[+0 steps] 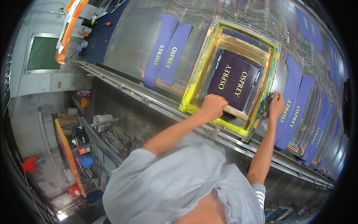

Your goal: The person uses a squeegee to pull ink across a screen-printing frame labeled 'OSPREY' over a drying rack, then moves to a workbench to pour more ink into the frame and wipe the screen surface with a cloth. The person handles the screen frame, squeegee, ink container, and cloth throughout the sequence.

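Observation:
A screen-printing frame [191, 84], its borders smeared yellow-green, lies on the long table in front of me. Inside it, the mesh shows a dark purple area [232, 76] with two lines of pale yellow lettering. My left hand [214, 106] is closed around the wooden handle of a squeegee [236, 112] at the near end of the screen. My right hand [276, 105] is beside the frame's right edge, fingers curled together; whatever they may grip is hidden. Close to that hand lies a purple fabric piece [289, 108] with yellow lettering.
More purple printed pieces [160, 52] lie left of the frame, and others [320, 128] continue to the right. A metal rail [149, 98] runs along the table's near edge. Behind on the left are a white bucket [102, 121] and an orange-edged shelf [67, 156].

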Action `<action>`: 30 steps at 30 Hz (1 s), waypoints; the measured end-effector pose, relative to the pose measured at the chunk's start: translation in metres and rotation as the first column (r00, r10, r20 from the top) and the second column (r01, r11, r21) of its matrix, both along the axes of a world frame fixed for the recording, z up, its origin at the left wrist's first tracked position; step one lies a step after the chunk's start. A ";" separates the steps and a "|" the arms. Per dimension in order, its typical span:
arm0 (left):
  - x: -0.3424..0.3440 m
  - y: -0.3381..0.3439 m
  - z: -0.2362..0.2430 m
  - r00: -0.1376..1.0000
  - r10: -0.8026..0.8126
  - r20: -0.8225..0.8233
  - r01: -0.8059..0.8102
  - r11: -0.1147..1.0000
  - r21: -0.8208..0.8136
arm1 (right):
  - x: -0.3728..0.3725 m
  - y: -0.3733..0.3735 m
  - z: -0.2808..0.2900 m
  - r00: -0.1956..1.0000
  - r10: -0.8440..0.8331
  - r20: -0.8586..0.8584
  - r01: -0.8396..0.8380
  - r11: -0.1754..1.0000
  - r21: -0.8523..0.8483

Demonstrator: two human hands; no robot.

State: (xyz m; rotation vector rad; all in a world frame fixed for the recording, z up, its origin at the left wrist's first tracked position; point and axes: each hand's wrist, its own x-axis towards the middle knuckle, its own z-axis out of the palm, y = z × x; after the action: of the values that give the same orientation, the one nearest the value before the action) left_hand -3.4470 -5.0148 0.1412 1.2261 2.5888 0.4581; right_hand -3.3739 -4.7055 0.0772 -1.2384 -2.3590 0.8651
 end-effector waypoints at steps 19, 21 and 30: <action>-0.139 -0.240 0.009 0.997 0.076 -0.003 -0.076 0.997 0.016 | -0.151 -0.243 0.000 0.955 -0.028 -0.296 -0.054 0.963 -0.265; -0.157 -0.269 0.022 0.996 0.092 0.009 -0.093 0.995 0.037 | -0.173 -0.274 -0.015 0.956 -0.032 -0.291 -0.039 0.971 -0.235; -0.182 -0.316 0.025 0.998 -0.010 0.062 0.012 0.999 -0.030 | -0.188 -0.305 -0.033 0.959 -0.112 -0.262 0.055 0.975 -0.216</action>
State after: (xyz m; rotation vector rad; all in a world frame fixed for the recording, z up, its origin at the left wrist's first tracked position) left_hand -3.6294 -5.3309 0.1662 1.1964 2.5268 0.4455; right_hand -3.5622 -5.0106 0.0443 -1.1985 -2.0259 1.1939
